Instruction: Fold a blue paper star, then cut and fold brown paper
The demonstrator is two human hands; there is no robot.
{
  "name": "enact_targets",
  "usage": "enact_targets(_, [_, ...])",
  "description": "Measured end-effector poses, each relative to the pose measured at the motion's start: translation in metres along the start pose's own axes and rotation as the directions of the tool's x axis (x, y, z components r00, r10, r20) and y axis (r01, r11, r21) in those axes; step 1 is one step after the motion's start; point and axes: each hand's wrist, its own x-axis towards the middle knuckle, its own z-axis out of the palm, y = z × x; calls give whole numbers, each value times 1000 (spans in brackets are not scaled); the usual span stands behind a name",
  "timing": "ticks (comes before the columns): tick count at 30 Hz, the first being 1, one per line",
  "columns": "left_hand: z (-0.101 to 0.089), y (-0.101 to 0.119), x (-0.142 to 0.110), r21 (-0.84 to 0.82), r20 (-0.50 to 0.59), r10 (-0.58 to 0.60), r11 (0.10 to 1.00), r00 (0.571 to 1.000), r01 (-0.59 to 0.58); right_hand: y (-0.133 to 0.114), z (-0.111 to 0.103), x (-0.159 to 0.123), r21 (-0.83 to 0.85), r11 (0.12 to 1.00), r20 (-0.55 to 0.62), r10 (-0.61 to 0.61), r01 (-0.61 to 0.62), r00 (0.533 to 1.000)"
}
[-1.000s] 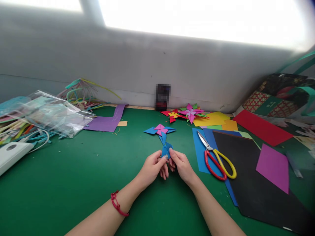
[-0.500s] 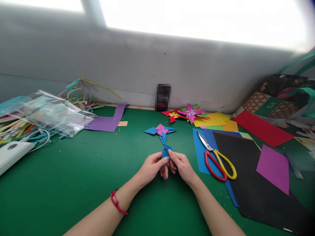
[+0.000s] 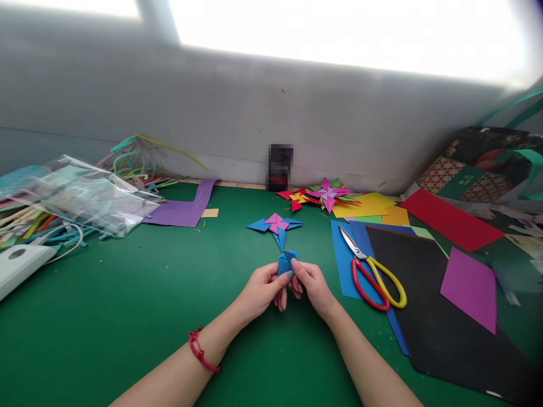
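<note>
My left hand (image 3: 262, 289) and my right hand (image 3: 313, 286) meet over the green table (image 3: 127, 305), both pinching a small folded blue paper piece (image 3: 285, 262) between fingertips. A red cord bracelet (image 3: 199, 351) circles my left wrist. Just beyond the hands lies a blue and pink folded paper star (image 3: 275, 224). Further back sits a cluster of pink, red, yellow and green paper stars (image 3: 323, 195).
Red-and-yellow scissors (image 3: 373, 271) lie on blue paper (image 3: 343, 265) to the right, beside black (image 3: 436, 316), purple (image 3: 470, 288), red (image 3: 449, 223) and yellow sheets (image 3: 365, 206). A clear plastic bag (image 3: 80, 195) with coloured strips and a white object (image 3: 19, 265) sit left. A purple strip (image 3: 186, 209) lies near the wall.
My hands have shifted very slightly while working the blue piece; its folded top now stands a little more upright. Nothing else on the table has moved.
</note>
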Motion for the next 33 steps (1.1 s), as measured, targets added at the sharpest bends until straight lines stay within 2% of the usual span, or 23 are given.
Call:
enact_targets(10, [-2,-5,0,28,-18,2,1000,1000,-2,1,2,1,68,994,34,83,-85,996])
enact_targets(23, [-1,-3,1,2,-6,1,1000,1000,-1,3,0,1,80,995,57,59,-63,997])
enact_targets(29, [0,-1,1,-52,15,7,999,1000,-6,2,-2,3,167,985,28,37,-41,999])
enact_targets(33, [1,-3,1,-3,20,-18,1000,1000,18,2,-1,4,146,988,-9,52,-50,999])
